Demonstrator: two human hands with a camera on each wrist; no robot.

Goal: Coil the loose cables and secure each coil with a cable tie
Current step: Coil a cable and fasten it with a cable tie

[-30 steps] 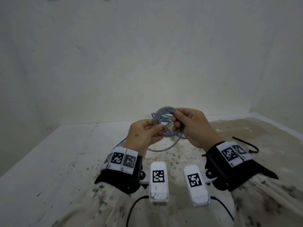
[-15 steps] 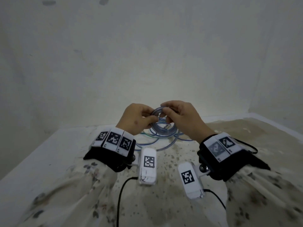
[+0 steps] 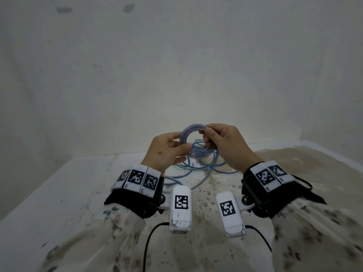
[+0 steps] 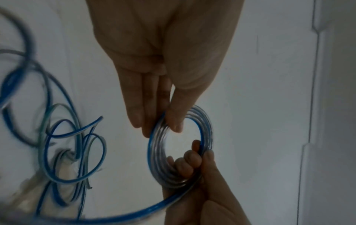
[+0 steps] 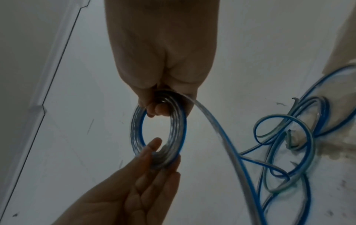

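both hands have lifted the coil (image 3: 193, 142) clear of the loose cable heap (image 3: 198, 165) since half a second ago. left hand (image 3: 167, 151) pinches its near edge; right hand (image 3: 224, 146) is curled round the far side. clear-and-blue turns, light and springy, likely slippery: best gripped across all turns, above the heap.
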